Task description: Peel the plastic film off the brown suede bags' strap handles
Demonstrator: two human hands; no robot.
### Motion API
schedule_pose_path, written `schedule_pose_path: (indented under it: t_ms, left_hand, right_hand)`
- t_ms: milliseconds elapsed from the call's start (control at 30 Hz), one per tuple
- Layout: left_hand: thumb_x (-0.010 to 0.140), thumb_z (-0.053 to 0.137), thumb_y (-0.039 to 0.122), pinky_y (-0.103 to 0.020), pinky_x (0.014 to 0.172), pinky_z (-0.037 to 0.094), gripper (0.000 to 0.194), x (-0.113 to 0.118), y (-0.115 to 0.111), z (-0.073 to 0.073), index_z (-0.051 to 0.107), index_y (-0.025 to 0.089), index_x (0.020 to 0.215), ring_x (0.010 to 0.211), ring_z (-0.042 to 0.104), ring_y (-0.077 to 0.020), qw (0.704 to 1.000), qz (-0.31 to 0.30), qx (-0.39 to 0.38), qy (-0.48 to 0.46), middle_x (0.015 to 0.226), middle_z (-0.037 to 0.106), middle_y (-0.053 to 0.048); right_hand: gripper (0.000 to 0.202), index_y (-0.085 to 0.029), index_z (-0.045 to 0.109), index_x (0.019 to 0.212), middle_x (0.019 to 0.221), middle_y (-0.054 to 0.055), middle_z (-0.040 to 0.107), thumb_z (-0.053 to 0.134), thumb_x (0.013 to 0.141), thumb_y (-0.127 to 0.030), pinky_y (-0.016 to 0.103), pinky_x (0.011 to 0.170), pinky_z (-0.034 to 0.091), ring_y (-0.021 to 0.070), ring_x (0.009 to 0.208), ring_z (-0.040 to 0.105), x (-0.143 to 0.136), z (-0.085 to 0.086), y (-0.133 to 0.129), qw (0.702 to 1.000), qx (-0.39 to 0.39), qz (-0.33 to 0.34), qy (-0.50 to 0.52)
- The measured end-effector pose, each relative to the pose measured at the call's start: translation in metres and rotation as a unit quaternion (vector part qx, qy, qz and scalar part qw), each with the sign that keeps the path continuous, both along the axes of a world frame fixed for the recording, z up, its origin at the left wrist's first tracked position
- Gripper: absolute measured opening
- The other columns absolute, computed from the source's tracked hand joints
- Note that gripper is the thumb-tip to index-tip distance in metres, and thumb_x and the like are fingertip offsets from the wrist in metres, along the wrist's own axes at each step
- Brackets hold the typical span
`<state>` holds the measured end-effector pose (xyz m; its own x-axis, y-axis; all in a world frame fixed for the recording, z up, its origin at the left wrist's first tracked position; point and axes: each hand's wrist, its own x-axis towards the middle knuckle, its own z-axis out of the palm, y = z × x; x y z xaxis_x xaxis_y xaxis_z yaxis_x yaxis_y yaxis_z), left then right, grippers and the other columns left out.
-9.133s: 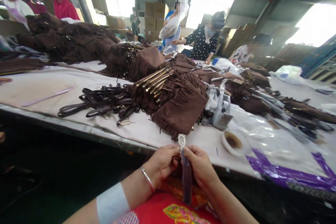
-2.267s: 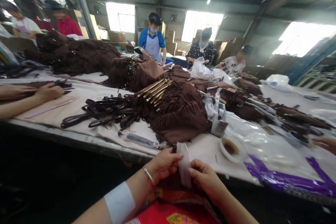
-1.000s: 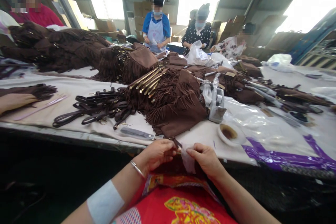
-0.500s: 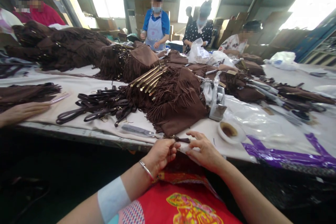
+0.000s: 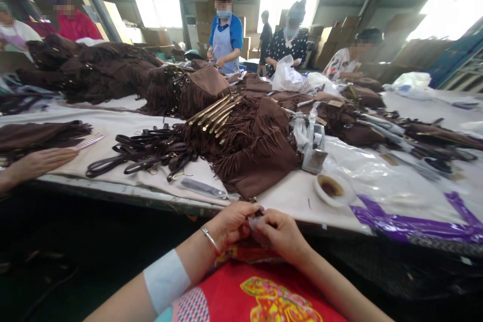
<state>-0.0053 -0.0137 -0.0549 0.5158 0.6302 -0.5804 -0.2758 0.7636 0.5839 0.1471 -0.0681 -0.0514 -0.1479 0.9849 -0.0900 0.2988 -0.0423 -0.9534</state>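
Note:
My left hand [image 5: 236, 219] is closed in a pinch at the table's front edge, on a small dark brown strap end [image 5: 258, 213] mostly covered by fingers. Close against it, my right hand [image 5: 283, 231] is also closed, with a thin translucent plastic piece [image 5: 257, 225] between its thumb and fingers. Just beyond both hands lies a brown fringed bag [image 5: 260, 176], with several gold-coloured metal bars [image 5: 215, 118] across its fringe. A grey-handled tool [image 5: 204, 187] rests to the left of the bag.
Dark straps with clasps [image 5: 151, 153] lie left of the bag. On the right stand a tape dispenser [image 5: 315, 151] and a white dish of brown liquid [image 5: 334, 191], near plastic sheeting with purple tape [image 5: 407, 224]. A co-worker's hand [image 5: 45, 163] rests at far left; several people work across the table.
My right hand has closed from spread fingers and moved in against my left. The dark strap end, plainly visible before, is now mostly hidden by fingers. Translucent plastic now shows between the hands.

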Motion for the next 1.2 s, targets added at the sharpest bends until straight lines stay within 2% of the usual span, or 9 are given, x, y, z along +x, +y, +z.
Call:
schedule_pose_path:
  t_ms: [100,233,400,467,567,633,800,967,1200]
  left_hand:
    - [0.068,0.079,0.024,-0.016,0.037,0.024,0.025,-0.006,-0.002,-0.004,0.062,0.011,0.081,0.041,0.04,-0.0046,0.998,-0.024,0.016,-0.064,0.054,0.048,0.005]
    - [0.072,0.078,0.022,-0.013,0.039,0.012,0.033,-0.015,0.0,-0.003,0.063,0.01,0.098,0.04,0.025,-0.0006,0.989,-0.063,0.013,-0.133,0.054,0.036,0.009]
    - [0.068,0.083,0.03,-0.017,0.04,0.009,0.035,-0.014,-0.001,-0.002,0.061,0.012,0.088,0.042,0.02,-0.0006,0.991,-0.08,0.049,-0.099,0.055,0.032,0.01]
    - [0.066,0.083,0.036,-0.018,0.041,0.01,0.036,-0.011,-0.001,-0.003,0.057,0.013,0.078,0.041,0.021,-0.0009,0.993,-0.07,0.072,-0.057,0.053,0.033,0.01]
    - [0.066,0.08,0.043,-0.02,0.04,0.011,0.039,-0.011,0.0,-0.002,0.054,0.014,0.071,0.041,0.028,-0.0019,0.991,-0.046,0.123,0.024,0.054,0.041,0.008]
    - [0.069,0.077,0.046,-0.02,0.04,0.011,0.038,-0.013,0.002,0.001,0.057,0.014,0.073,0.042,0.031,-0.0024,0.985,-0.033,0.153,0.076,0.058,0.049,0.004]
    - [0.07,0.073,0.047,-0.02,0.04,0.012,0.037,-0.016,0.005,0.013,0.061,0.013,0.077,0.042,0.03,-0.0023,0.978,-0.031,0.162,0.128,0.061,0.054,0.002]
    - [0.073,0.07,0.049,-0.02,0.04,0.013,0.037,-0.013,0.002,0.017,0.062,0.013,0.073,0.043,0.029,-0.0032,0.97,-0.039,0.181,0.156,0.063,0.055,0.002]
    - [0.075,0.068,0.045,-0.02,0.041,0.019,0.032,-0.01,0.001,0.015,0.061,0.014,0.069,0.046,0.036,-0.0056,0.958,-0.002,0.205,0.201,0.064,0.06,-0.001]
  right_hand:
    - [0.025,-0.017,0.063,0.062,0.057,-0.001,0.056,0.068,0.076,-0.037,0.025,0.053,0.035,0.0115,0.054,0.045,-0.002,-0.003,-0.003,0.99,-0.073,-0.013,0.121]
    - [0.034,-0.016,0.063,0.065,0.059,-0.001,0.057,0.075,0.071,-0.047,0.024,0.054,0.034,0.0109,0.054,0.044,0.003,-0.008,-0.005,0.963,-0.137,0.012,0.231]
    - [0.037,-0.017,0.061,0.068,0.061,0.0,0.058,0.075,0.072,-0.052,0.024,0.056,0.037,0.0115,0.054,0.048,0.005,-0.007,-0.006,0.943,-0.175,0.058,0.278]
    - [0.034,-0.017,0.062,0.068,0.063,0.0,0.059,0.074,0.073,-0.049,0.025,0.059,0.039,0.0125,0.057,0.049,0.005,-0.003,-0.008,0.95,-0.161,0.085,0.252]
    - [0.024,-0.017,0.066,0.064,0.078,0.004,0.064,0.074,0.074,-0.037,0.027,0.07,0.044,0.0165,0.073,0.056,0.009,0.0,-0.012,0.983,-0.077,0.086,0.141]
    - [0.019,-0.018,0.068,0.065,0.081,0.004,0.066,0.07,0.076,-0.033,0.028,0.072,0.044,0.0177,0.077,0.057,0.013,-0.002,-0.014,0.996,-0.036,0.04,0.07]
    - [0.019,-0.017,0.069,0.065,0.059,0.0,0.06,0.066,0.077,-0.032,0.025,0.056,0.037,0.0133,0.058,0.049,0.018,-0.014,-0.016,0.995,-0.057,-0.066,-0.047]
    - [0.03,-0.016,0.068,0.063,0.052,-0.002,0.055,0.067,0.076,-0.043,0.023,0.048,0.029,0.0102,0.05,0.04,0.01,-0.014,-0.013,0.991,-0.092,-0.082,-0.046]
    - [0.021,-0.015,0.07,0.062,0.055,-0.002,0.058,0.071,0.07,-0.035,0.023,0.05,0.032,0.0108,0.052,0.043,0.006,-0.005,-0.012,0.991,-0.107,-0.075,-0.036]
